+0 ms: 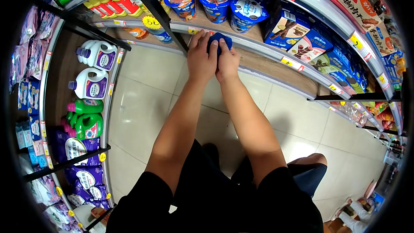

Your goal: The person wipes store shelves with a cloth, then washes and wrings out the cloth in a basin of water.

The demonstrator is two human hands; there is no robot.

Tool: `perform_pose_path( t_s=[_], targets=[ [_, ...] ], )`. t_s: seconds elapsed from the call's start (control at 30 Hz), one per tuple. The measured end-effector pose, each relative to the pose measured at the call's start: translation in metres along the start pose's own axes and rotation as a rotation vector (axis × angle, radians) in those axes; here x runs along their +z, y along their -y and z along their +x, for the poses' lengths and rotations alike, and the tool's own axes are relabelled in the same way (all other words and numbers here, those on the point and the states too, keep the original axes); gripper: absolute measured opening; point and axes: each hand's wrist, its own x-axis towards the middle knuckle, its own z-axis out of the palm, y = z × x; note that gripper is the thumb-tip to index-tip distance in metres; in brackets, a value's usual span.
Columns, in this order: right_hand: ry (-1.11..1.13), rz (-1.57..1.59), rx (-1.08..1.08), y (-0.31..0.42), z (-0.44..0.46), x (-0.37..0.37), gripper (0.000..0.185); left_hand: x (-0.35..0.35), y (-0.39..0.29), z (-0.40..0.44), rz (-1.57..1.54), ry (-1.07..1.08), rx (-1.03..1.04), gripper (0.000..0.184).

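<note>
Both of my hands meet at the front edge of a shelf, on a bunched dark blue cloth. My left hand lies along the cloth's left side, with its fingers reaching to the price strip. Against the right side, my right hand has its fingers wrapped round the cloth, thumb on top. Just beyond stand blue snack tubs, including a white-lidded tub and a brown-and-blue tub. The cloth's underside is hidden.
Blue snack boxes line the shelf to the right. On the left rack are white detergent jugs, green bottles and purple powder bags. A black post rises near my left hand. Another person's legs show at lower right.
</note>
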Motion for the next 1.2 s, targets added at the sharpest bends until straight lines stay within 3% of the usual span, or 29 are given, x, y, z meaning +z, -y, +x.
perform_pose_path(
  t_s=[0.07,0.4,0.67,0.77,0.8,0.87,1.03,1.2],
  targets=[
    [-0.113,0.063,0.116,0.018,-0.008,0.004,0.023,0.004,-0.005,0.0,0.003,0.012,-0.011,0.043],
    [-0.174,0.019,0.191,0.049,-0.001,-0.028,0.028,0.008,-0.017,0.002,0.085,0.007,-0.035,0.059],
    [-0.035,0.13,0.252,0.1,-0.004,-0.098,0.036,0.003,-0.01,-0.001,0.023,0.073,-0.088,0.054],
    [-0.086,0.027,0.179,0.094,-0.023,-0.088,0.036,-0.002,-0.011,-0.001,-0.038,0.121,-0.095,0.053],
    [-0.005,0.024,0.195,0.084,-0.02,-0.086,0.038,0.0,-0.01,-0.002,0.027,0.093,-0.029,0.053],
    [-0.075,-0.062,0.275,0.066,-0.02,-0.061,0.037,0.001,-0.01,-0.001,0.09,0.063,0.036,0.052],
    [-0.069,-0.013,0.317,0.039,0.006,-0.014,0.032,0.002,-0.013,0.001,-0.037,0.085,-0.113,0.049],
    [-0.085,0.142,0.288,0.04,0.013,-0.026,0.029,0.005,-0.013,0.002,0.014,0.08,-0.115,0.049]
  ],
)
